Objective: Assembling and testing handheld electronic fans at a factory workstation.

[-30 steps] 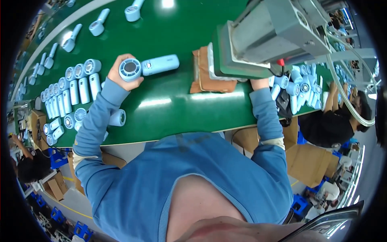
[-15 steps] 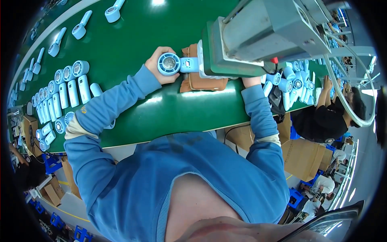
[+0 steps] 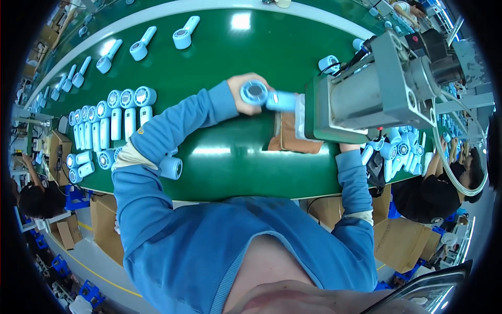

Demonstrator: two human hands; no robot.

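My left hand is closed around the round head of a light-blue handheld fan. The fan lies sideways, its handle pointing right toward the press machine, and is slightly smeared by motion. Its handle end meets the pale plate at the machine's left side; whether they touch I cannot tell. A brown cloth-like pad rests on the table just nearer than the handle. My right hand reaches under the machine's near edge, where its fingers are hidden.
Rows of similar fans lie left on the green table, with more spaced along its far left. A fan pile and a black bag are to the right. Cardboard boxes stand below. Co-workers sit at both sides.
The view has shifted, so the scene sits lower and further right. Relative to the brown pad, my left hand and the fan have moved farther from me. My right hand remains by the machine.
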